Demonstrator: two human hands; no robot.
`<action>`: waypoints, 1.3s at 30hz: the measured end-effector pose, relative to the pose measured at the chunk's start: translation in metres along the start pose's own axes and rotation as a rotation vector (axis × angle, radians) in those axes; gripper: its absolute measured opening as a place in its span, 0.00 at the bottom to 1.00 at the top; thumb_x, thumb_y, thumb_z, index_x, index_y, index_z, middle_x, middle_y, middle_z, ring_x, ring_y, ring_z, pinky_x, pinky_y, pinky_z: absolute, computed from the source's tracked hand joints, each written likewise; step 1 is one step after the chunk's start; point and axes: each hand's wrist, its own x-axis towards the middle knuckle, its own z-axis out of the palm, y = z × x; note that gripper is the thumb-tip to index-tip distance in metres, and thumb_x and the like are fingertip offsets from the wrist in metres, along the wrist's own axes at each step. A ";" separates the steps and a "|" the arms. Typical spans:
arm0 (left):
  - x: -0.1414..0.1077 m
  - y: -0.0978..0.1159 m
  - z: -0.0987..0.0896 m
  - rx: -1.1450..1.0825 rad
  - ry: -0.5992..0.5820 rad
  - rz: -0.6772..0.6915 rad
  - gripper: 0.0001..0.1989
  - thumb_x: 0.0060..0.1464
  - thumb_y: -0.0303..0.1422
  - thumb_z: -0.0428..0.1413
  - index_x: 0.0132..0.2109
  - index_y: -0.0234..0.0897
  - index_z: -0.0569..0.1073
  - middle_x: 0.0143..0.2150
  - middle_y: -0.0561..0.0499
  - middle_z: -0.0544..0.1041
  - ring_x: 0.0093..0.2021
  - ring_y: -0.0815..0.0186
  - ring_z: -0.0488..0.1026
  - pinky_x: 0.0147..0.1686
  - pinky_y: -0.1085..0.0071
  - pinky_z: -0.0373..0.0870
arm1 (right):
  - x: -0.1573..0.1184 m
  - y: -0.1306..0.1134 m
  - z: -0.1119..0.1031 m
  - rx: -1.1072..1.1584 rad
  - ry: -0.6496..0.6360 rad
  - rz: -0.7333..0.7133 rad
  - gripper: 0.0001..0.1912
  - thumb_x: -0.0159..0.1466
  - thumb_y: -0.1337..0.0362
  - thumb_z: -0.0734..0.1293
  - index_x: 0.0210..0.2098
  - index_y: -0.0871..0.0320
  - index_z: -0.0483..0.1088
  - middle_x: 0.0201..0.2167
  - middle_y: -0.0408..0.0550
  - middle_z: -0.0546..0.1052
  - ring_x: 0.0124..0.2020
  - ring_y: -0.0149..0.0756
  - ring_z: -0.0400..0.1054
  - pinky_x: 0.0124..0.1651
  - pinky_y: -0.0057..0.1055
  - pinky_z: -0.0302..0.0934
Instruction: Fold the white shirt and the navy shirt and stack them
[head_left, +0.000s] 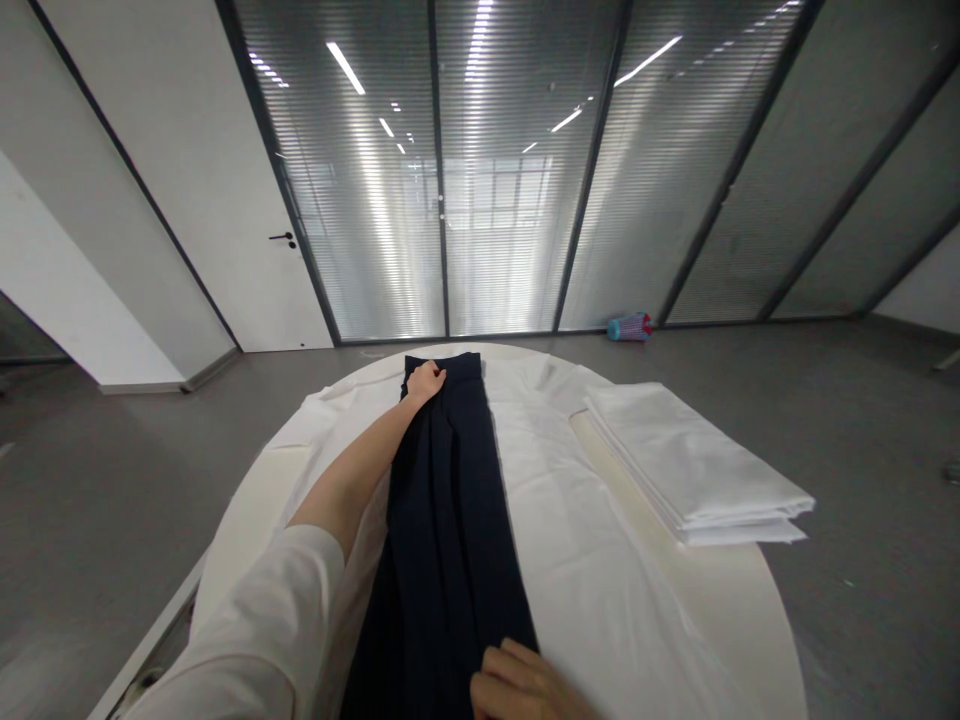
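Note:
A pair of dark navy trousers [457, 500] lies lengthwise over a white shirt-like cloth [555, 480], its waistband at the far end. My left hand [426, 382] is at the waistband, with fingers closed in a pinch on the fabric. Near the bottom of the view, my right hand [521, 685] rests at the right edge of the trouser legs, its fingers curled onto the cloth. The lower ends of the trousers run out of view.
A folded white cloth [690, 465] sits on the right of the round white table [739, 590], its corner hanging past the edge. Beyond stand glass partitions with blinds [502, 200] and a white door [225, 180]. A blue and red bundle [628, 327] lies on the floor.

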 end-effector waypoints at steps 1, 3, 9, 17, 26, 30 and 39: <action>0.000 0.000 -0.005 0.000 -0.023 0.024 0.14 0.64 0.40 0.53 0.46 0.38 0.78 0.47 0.41 0.80 0.51 0.53 0.76 0.49 0.65 0.70 | 0.000 0.000 0.000 0.005 -0.006 0.013 0.17 0.69 0.50 0.66 0.31 0.55 0.73 0.24 0.39 0.72 0.25 0.29 0.62 0.33 0.26 0.59; -0.007 -0.002 -0.016 -0.007 -0.054 0.096 0.17 0.65 0.40 0.50 0.46 0.35 0.79 0.49 0.40 0.80 0.52 0.53 0.76 0.51 0.66 0.69 | -0.001 0.000 0.001 -0.002 0.002 0.010 0.16 0.68 0.49 0.67 0.32 0.54 0.74 0.25 0.39 0.72 0.26 0.29 0.63 0.36 0.26 0.60; -0.076 -0.022 -0.028 -0.032 -0.134 0.395 0.24 0.65 0.47 0.49 0.62 0.42 0.72 0.67 0.47 0.68 0.69 0.56 0.59 0.67 0.65 0.52 | -0.002 -0.002 -0.003 -0.051 0.115 -0.191 0.06 0.67 0.55 0.70 0.36 0.48 0.77 0.29 0.38 0.73 0.31 0.31 0.63 0.36 0.29 0.56; -0.104 -0.019 -0.015 0.106 -0.326 0.438 0.32 0.64 0.53 0.48 0.70 0.46 0.61 0.74 0.46 0.53 0.74 0.49 0.44 0.70 0.51 0.36 | 0.004 -0.021 -0.048 -0.076 -0.018 -0.156 0.07 0.63 0.59 0.73 0.36 0.55 0.74 0.33 0.43 0.73 0.37 0.36 0.62 0.41 0.34 0.56; -0.175 -0.029 -0.089 -0.116 0.032 0.359 0.14 0.63 0.41 0.50 0.46 0.36 0.73 0.39 0.47 0.77 0.39 0.62 0.74 0.44 0.66 0.70 | 0.003 -0.031 -0.059 -0.155 0.006 -0.062 0.03 0.64 0.65 0.70 0.37 0.57 0.72 0.38 0.46 0.74 0.42 0.40 0.63 0.48 0.39 0.56; -0.258 -0.056 -0.140 -0.049 -0.487 0.203 0.22 0.60 0.49 0.49 0.29 0.36 0.71 0.23 0.51 0.73 0.24 0.65 0.70 0.29 0.70 0.64 | 0.005 -0.035 -0.068 -0.016 -0.014 -0.111 0.06 0.67 0.60 0.68 0.39 0.55 0.74 0.35 0.46 0.74 0.40 0.38 0.65 0.47 0.39 0.58; -0.377 -0.055 -0.146 -0.015 -0.574 0.089 0.24 0.62 0.50 0.46 0.27 0.37 0.69 0.24 0.52 0.70 0.25 0.66 0.65 0.27 0.71 0.53 | 0.125 0.050 -0.087 0.191 0.019 0.570 0.29 0.70 0.59 0.62 0.67 0.63 0.54 0.37 0.51 0.77 0.41 0.41 0.73 0.47 0.36 0.64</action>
